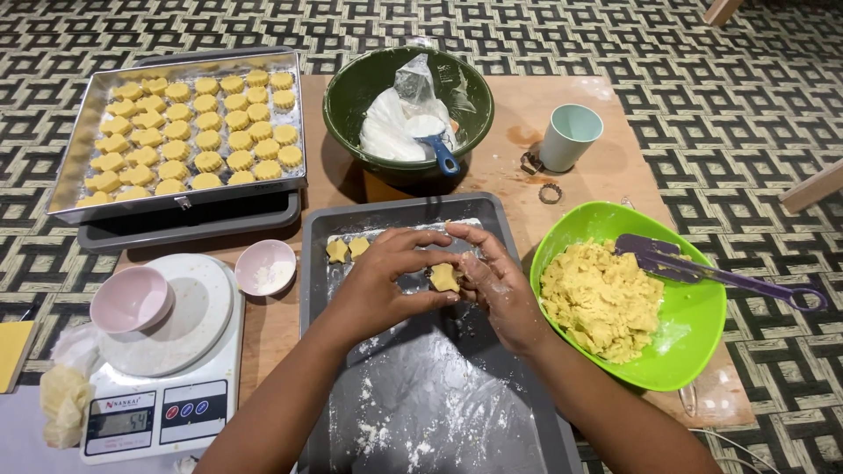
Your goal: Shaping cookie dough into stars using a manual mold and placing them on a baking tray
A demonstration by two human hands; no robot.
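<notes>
Far left of the fingers, a silver metal tray (pixel 75 167) carries rows of yellow scalloped cookies (pixel 198 123). Over the dark grey floured baking tray (pixel 492 219) on the wooden desk (pixel 606 158), the left hand (pixel 378 285) and right hand (pixel 496 281) meet, fingers pinching one small yellow dough cut-out (pixel 444 277) between them. It looks soft, light and crumbly, so best held gently by its edges. Right of the fingers, a lime-green plastic bowl (pixel 694 325) holds crumbly yellow dough (pixel 601 303).

A small yellow dough piece (pixel 444 277), star-like and flat, sits pinched between both hands (pixel 439 272) over the floured dark tray (pixel 457 412).
</notes>
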